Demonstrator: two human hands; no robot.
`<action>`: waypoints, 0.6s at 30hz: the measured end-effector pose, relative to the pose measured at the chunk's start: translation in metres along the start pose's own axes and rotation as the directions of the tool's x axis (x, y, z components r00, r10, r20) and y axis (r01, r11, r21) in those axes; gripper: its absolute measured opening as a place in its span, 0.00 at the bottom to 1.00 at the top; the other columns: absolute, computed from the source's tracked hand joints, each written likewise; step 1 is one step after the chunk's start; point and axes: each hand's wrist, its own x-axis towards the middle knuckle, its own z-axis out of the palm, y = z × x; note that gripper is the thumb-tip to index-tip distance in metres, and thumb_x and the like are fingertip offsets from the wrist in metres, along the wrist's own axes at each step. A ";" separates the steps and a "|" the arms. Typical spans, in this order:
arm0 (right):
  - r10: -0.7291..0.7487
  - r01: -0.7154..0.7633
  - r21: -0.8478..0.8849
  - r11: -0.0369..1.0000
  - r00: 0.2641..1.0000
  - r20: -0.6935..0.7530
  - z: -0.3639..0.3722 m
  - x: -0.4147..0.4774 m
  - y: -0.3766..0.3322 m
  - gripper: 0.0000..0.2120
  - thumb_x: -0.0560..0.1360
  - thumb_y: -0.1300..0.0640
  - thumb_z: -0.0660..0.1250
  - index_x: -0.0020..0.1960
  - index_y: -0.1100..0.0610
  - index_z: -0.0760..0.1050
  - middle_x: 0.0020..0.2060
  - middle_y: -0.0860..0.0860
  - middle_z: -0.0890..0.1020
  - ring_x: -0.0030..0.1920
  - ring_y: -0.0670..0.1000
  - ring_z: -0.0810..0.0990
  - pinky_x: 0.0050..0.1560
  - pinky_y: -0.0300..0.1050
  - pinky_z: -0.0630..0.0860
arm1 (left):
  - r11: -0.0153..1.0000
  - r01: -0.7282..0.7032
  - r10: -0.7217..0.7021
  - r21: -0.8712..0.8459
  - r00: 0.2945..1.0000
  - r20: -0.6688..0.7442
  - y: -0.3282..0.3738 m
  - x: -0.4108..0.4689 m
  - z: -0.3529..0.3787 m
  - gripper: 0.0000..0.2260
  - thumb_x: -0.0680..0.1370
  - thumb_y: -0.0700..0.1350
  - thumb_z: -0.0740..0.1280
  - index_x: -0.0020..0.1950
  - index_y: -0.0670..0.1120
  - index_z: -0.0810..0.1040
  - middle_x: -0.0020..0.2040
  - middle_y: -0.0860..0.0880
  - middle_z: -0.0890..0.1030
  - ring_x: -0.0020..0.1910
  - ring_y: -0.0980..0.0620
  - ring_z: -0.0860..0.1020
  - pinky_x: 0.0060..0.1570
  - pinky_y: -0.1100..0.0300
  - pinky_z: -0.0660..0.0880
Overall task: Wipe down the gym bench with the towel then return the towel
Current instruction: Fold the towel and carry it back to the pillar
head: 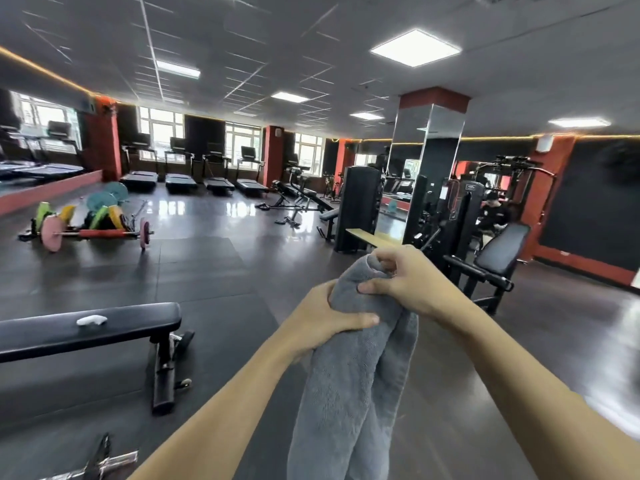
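A grey towel (349,386) hangs bunched in front of me, held up in the air by both hands. My left hand (322,320) wraps around its upper part from the left. My right hand (405,278) pinches the top fold from the right. A black flat gym bench (114,323) stands at the lower left, well apart from the towel, with a small white object (91,320) lying on its pad.
A barbell with coloured plates (93,232) lies on the floor at the left. A row of treadmills (194,181) lines the far windows. Black weight machines (460,216) and an incline seat (498,251) stand to the right. A person sits behind them. Metal bars (100,459) show at bottom left.
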 end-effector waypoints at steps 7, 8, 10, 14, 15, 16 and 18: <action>0.011 0.019 0.110 0.994 0.965 -0.260 -0.037 0.154 0.116 0.03 0.78 0.64 0.70 0.47 0.59 0.79 0.43 0.54 0.84 0.46 0.57 0.82 0.50 0.56 0.78 | 0.943 0.292 -0.250 -0.158 0.938 0.242 -0.120 0.122 -0.041 0.19 0.67 0.48 0.83 0.57 0.47 0.87 0.59 0.44 0.87 0.59 0.46 0.85 0.60 0.52 0.80; 0.024 0.009 0.117 0.993 0.960 -0.279 -0.039 0.176 0.134 0.02 0.79 0.63 0.69 0.51 0.59 0.79 0.46 0.55 0.85 0.49 0.58 0.83 0.54 0.56 0.79 | 0.940 0.298 -0.255 -0.165 0.937 0.236 -0.131 0.140 -0.051 0.20 0.68 0.47 0.83 0.57 0.46 0.87 0.60 0.43 0.86 0.59 0.45 0.84 0.60 0.52 0.80; 0.071 -0.033 0.140 0.990 0.960 -0.273 -0.036 0.217 0.173 0.03 0.80 0.61 0.68 0.54 0.58 0.79 0.48 0.55 0.85 0.51 0.57 0.83 0.56 0.57 0.80 | 0.927 0.303 -0.263 -0.222 0.945 0.194 -0.150 0.177 -0.075 0.21 0.68 0.44 0.82 0.59 0.41 0.86 0.60 0.39 0.85 0.57 0.43 0.84 0.59 0.50 0.80; 0.190 -0.129 0.282 0.951 0.961 -0.202 -0.016 0.285 0.257 0.06 0.79 0.53 0.70 0.51 0.56 0.82 0.43 0.54 0.87 0.49 0.58 0.86 0.49 0.52 0.83 | 0.869 0.242 -0.256 -0.431 0.966 0.027 -0.175 0.254 -0.132 0.22 0.65 0.46 0.84 0.57 0.45 0.87 0.54 0.43 0.88 0.49 0.47 0.87 0.43 0.54 0.83; 0.211 -0.151 0.317 0.936 0.963 -0.166 -0.009 0.301 0.278 0.07 0.78 0.51 0.71 0.50 0.55 0.82 0.42 0.52 0.88 0.48 0.57 0.87 0.47 0.50 0.84 | 0.854 0.207 -0.250 -0.477 0.968 -0.027 -0.181 0.275 -0.146 0.19 0.64 0.45 0.83 0.54 0.48 0.88 0.52 0.45 0.88 0.47 0.49 0.87 0.40 0.56 0.83; 0.229 -0.176 0.352 0.919 0.967 -0.115 0.000 0.318 0.299 0.09 0.76 0.50 0.73 0.51 0.54 0.83 0.43 0.52 0.89 0.48 0.56 0.88 0.48 0.52 0.84 | 0.851 0.176 -0.250 -0.495 0.965 -0.086 -0.188 0.297 -0.158 0.16 0.65 0.44 0.83 0.52 0.50 0.89 0.50 0.46 0.89 0.46 0.50 0.88 0.37 0.57 0.83; 0.258 -0.228 0.460 0.858 0.966 -0.004 0.021 0.354 0.343 0.16 0.70 0.47 0.78 0.53 0.55 0.83 0.46 0.54 0.89 0.48 0.57 0.88 0.52 0.57 0.83 | 0.880 0.151 -0.262 -0.450 0.945 -0.195 -0.202 0.344 -0.180 0.12 0.66 0.45 0.80 0.49 0.52 0.89 0.49 0.47 0.89 0.45 0.51 0.87 0.37 0.58 0.82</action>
